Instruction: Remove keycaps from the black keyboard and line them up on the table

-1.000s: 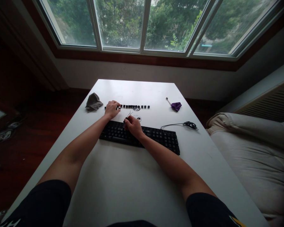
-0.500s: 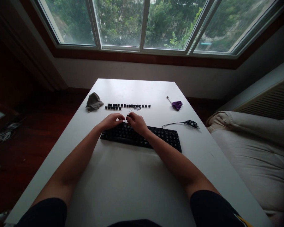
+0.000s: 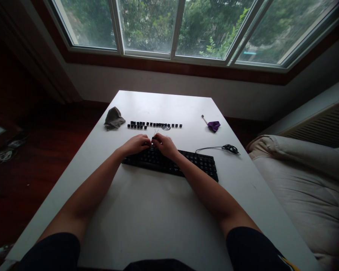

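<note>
A black keyboard [image 3: 169,162] lies at a slight slant on the white table, with both hands over its far left part. My right hand [image 3: 165,145] pinches a small wire keycap puller [image 3: 156,131], whose thin wires stick up beyond the fingers. Close beside it, my left hand [image 3: 137,143] has its fingers bent and drawn together at the keyboard's far edge; what lies between them is too small to tell. Past the hands, several black keycaps [image 3: 138,127] stand in rows. A shiny, clear-looking piece [image 3: 166,128] rests by the row.
A grey cloth [image 3: 114,118] sits at the table's left edge. On the right lie a purple cloth [image 3: 214,126] and a thin brush-like stick [image 3: 204,119]. The keyboard's coiled cable [image 3: 230,149] is below them. A padded beige seat [image 3: 288,180] stands right of the table [image 3: 147,226].
The fingers of my left hand have come closer together and nearer to my right hand. My right hand keeps its pinch. The whole view has shifted slightly.
</note>
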{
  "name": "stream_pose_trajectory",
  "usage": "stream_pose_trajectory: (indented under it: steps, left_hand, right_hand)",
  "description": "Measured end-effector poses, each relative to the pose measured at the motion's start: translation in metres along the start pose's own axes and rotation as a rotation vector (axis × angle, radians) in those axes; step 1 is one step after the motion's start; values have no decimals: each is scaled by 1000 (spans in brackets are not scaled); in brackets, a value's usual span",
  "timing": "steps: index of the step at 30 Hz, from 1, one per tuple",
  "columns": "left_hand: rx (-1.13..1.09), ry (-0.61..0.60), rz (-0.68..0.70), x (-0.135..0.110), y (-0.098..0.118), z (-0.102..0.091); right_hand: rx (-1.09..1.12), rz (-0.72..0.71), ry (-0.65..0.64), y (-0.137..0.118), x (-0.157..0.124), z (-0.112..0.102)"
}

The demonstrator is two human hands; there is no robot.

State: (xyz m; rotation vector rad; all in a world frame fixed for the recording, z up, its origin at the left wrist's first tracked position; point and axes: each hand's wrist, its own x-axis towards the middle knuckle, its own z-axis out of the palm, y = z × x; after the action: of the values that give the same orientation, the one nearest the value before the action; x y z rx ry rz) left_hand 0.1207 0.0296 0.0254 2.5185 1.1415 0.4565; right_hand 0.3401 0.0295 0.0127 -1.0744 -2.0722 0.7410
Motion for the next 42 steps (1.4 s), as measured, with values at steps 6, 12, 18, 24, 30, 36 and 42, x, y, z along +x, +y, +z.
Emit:
stream_pose_trajectory:
  steps: [6,12,18,24,30,36,42]
  left_hand:
    - [13,-13,-2,0,-1,0]
    - [-36,-7,28,-2,1,0]
    - [-52,10,6,-2,6,-3]
    - [-110,104,-11,-1,11,-9]
    - [-234,89,-14,-1,12,-12]
    - [-147,98,-146,-2,2,-11]
    - [-50,59,-161,-3,-1,-8]
  right_hand:
    - [-21,-73,-86,-7,-1,-5]
    - [-102,13,-43,-12,0,-7]
    - [-33,28,-30,-12,1,-7]
    - [468,213,-29,-11,3,-6]
    - [478,215,60,-2,6,-5]
    - [279,158,61,2,6,-8]
    - [50,84,0,-3,6,-14]
